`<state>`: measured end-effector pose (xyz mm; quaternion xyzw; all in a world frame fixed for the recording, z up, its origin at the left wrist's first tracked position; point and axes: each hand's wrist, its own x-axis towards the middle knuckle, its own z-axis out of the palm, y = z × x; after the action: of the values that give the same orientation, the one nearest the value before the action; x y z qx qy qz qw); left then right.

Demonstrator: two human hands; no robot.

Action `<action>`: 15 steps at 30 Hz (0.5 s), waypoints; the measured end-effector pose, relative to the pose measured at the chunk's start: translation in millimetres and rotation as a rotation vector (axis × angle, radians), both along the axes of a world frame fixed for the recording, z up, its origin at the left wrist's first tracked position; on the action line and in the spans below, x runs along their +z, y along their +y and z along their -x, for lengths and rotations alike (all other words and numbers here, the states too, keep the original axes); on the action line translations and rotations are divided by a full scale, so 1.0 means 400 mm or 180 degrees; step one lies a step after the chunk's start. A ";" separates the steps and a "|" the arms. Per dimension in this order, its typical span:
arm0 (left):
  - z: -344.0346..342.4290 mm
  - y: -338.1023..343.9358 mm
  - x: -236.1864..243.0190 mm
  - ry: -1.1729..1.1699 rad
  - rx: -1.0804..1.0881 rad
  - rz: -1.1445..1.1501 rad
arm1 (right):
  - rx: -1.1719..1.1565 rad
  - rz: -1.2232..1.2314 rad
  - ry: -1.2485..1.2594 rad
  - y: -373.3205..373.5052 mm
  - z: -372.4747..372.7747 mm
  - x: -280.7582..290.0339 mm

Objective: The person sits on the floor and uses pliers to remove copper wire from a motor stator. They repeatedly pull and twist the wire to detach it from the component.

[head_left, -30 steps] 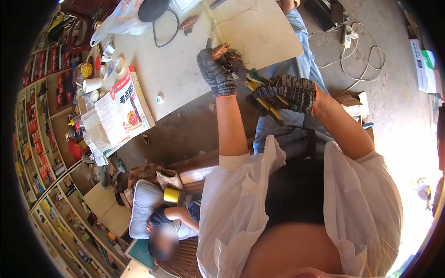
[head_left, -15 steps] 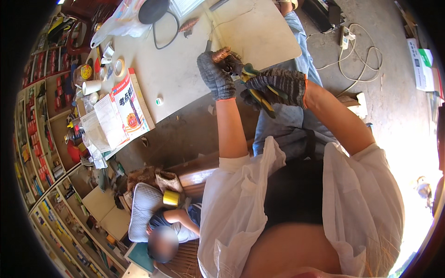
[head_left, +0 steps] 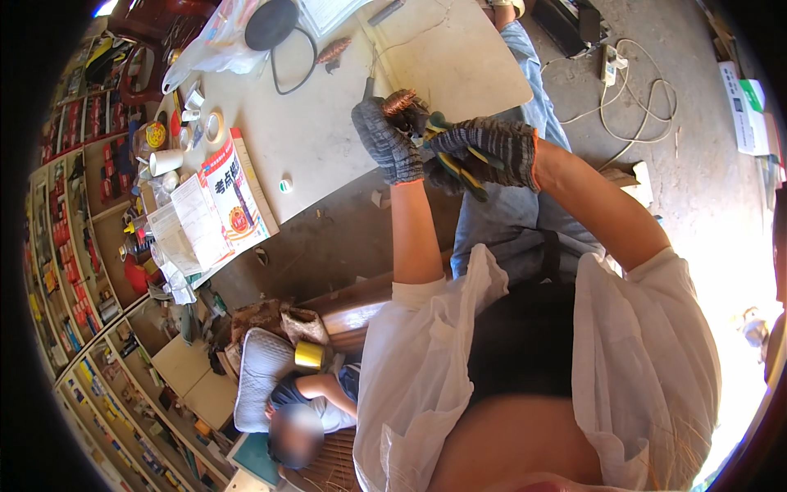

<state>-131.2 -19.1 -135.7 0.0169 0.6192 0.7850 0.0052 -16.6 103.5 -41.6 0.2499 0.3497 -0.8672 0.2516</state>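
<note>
Both my hands wear dark grey striped knit gloves. My left hand (head_left: 384, 141) is closed around a small dark part with a reddish-brown copper wire coil (head_left: 399, 102) on top, at the table's near edge. My right hand (head_left: 496, 152) is wrapped round pliers (head_left: 474, 182) with green and yellow handles. Their jaws are up against the dark part beside my left fingers; their exact grip is hidden. Behind my left hand a thin dark rod (head_left: 370, 85) with a fine wire lies on the table. Farther back lies another copper-coloured bundle (head_left: 334, 51).
On the pale table (head_left: 316, 148) are a book (head_left: 234, 193), papers, a tape roll (head_left: 215, 127), a white cup (head_left: 166, 161) and a plastic bag (head_left: 215, 51). A power strip (head_left: 611, 64) with a looped cord lies on the floor, right. Another person (head_left: 320, 394) reclines at lower left.
The view has shifted slightly. My right hand and the pliers have moved a little toward my left hand, and the coil is tilted slightly differently. Both hands keep their hold.
</note>
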 end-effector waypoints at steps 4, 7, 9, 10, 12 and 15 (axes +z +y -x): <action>-0.020 0.008 0.026 0.0055 -0.0069 -0.0060 | -0.0272 -0.0109 -0.0158 -0.001 -0.001 0.006; -0.043 0.021 0.095 -0.0089 -0.0212 -0.0149 | -0.0103 -0.0148 -0.0073 0.000 0.005 -0.021; -0.047 0.025 0.108 -0.0026 -0.0235 -0.0172 | 0.0000 -0.0240 -0.0069 0.000 0.006 -0.004; -0.048 0.026 0.111 0.0005 -0.0247 -0.0184 | 0.0048 -0.0253 -0.0071 0.002 0.007 0.006; -0.043 0.017 0.096 0.0083 -0.0251 -0.0100 | 0.0132 -0.0285 -0.0072 0.005 0.010 0.027; -0.035 0.009 0.063 0.0155 -0.0242 -0.0135 | 0.0072 -0.0225 -0.0054 0.003 0.015 0.011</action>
<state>-117.1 -15.4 -110.6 0.0597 0.6013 0.7965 0.0196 -22.5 104.8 -37.2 0.2620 0.3807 -0.8493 0.2553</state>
